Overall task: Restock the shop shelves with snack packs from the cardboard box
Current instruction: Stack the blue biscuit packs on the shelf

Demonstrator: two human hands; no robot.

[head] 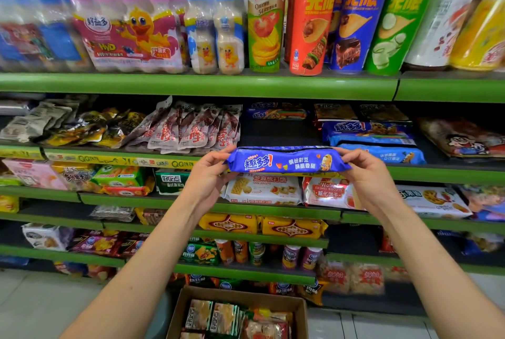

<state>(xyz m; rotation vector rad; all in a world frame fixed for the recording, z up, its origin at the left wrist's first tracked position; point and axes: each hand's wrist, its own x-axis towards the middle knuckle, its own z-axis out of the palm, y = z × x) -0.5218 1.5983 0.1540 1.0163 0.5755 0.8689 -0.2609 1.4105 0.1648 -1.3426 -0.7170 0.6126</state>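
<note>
Cardboard box [302,311] below; blue snack pack [287,161] between both hands

Green-edged shelving [196,86] w/ stock; pale tiled floor [35,300].

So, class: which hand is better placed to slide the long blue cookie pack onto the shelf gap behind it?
Probably right: the right hand pinches the long blue cookie pack nearest the matching blue packs.
</note>
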